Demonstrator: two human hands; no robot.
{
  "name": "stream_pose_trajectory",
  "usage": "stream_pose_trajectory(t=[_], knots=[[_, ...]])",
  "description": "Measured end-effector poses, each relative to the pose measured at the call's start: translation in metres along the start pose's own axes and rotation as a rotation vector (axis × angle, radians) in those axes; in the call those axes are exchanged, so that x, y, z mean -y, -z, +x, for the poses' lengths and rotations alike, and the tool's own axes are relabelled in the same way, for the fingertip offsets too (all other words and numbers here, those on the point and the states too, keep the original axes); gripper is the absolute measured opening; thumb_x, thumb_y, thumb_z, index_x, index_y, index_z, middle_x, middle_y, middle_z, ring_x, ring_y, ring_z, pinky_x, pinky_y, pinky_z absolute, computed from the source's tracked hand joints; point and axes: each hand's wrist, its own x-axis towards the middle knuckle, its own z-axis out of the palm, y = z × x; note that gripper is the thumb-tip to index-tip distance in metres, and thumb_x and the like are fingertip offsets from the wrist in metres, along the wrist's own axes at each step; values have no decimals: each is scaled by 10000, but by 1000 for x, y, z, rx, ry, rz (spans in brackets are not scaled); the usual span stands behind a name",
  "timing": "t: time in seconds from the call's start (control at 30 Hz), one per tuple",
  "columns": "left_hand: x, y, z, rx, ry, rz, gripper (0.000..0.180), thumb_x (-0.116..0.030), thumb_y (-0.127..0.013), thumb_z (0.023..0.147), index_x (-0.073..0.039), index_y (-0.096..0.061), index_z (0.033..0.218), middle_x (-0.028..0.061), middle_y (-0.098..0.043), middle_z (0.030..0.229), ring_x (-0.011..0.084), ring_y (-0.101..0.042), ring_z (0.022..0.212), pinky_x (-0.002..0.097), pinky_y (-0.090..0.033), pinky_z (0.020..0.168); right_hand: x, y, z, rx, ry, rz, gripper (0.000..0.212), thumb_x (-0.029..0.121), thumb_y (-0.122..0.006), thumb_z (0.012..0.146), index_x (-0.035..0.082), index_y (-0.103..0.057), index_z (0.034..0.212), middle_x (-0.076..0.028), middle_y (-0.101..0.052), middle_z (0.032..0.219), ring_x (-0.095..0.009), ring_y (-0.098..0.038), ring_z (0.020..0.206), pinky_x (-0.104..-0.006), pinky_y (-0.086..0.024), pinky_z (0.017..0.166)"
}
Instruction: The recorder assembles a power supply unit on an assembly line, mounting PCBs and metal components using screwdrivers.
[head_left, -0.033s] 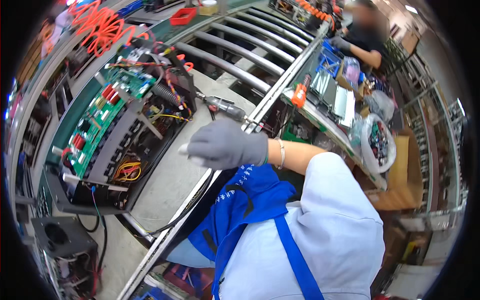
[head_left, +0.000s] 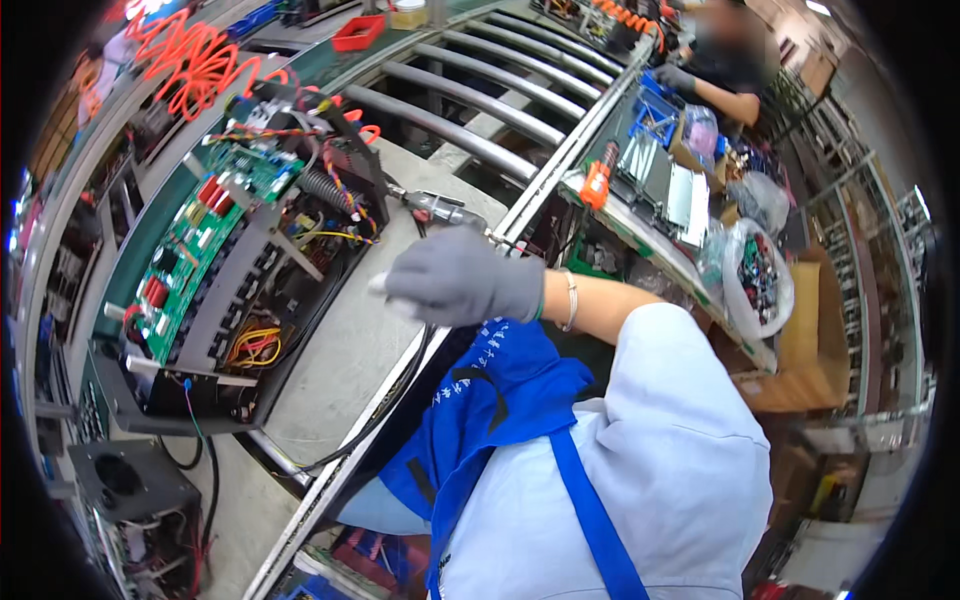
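My right hand [head_left: 462, 280], in a grey glove, reaches left over the grey work board [head_left: 350, 370]. Its fingers are curled around a small white object [head_left: 380, 290] whose tip pokes out on the left; what it is I cannot tell. Just left of the hand stands an open black electronics chassis [head_left: 300, 300] with a green circuit board [head_left: 190, 260] and coloured wires [head_left: 250, 345]. A power screwdriver [head_left: 437, 209] lies on the board just beyond my hand. My left hand is out of view.
Metal conveyor rollers [head_left: 480, 110] run behind the board. An orange coiled hose [head_left: 190, 60] and a red tray [head_left: 358, 32] lie at the back. An orange-handled tool [head_left: 597, 182], a bag of parts [head_left: 757, 272] and a cardboard box [head_left: 812, 330] sit on the right, where a co-worker [head_left: 722, 70] works.
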Motion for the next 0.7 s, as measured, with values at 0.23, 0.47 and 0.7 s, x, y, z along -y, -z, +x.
stream_pose_trajectory(t=[0.23, 0.47, 0.7], knots=[[43, 17, -59, -97, -22, -59, 283, -102, -507, 857, -10, -620, 1100, 176, -636, 1086, 273, -623, 976, 404, -491, 844, -113, 102, -135, -75, -586, -447, 276, 161, -582, 812, 130, -651, 1077, -104, -671, 865, -274, -662, 797, -372, -540, 689], [76, 52, -163, -193, 115, -86, 265, -59, -502, 850, -8, -612, 1085, 163, -644, 1043, 251, -626, 934, 389, -502, 805, -207, 136, -241, 786, -799, -935, 648, 187, -702, 658, 180, -521, 1281, -124, -541, 1205, -335, -519, 1129, -512, -382, 955], [25, 88, -325, -355, 454, -59, 252, -17, -498, 843, -6, -603, 1071, 151, -652, 1000, 229, -629, 892, 373, -512, 767, -229, 140, -221, 735, -625, -440, 683, 309, -741, 582, 172, -580, 1232, -113, -620, 1018, -306, -574, 1011, -449, -383, 910]])
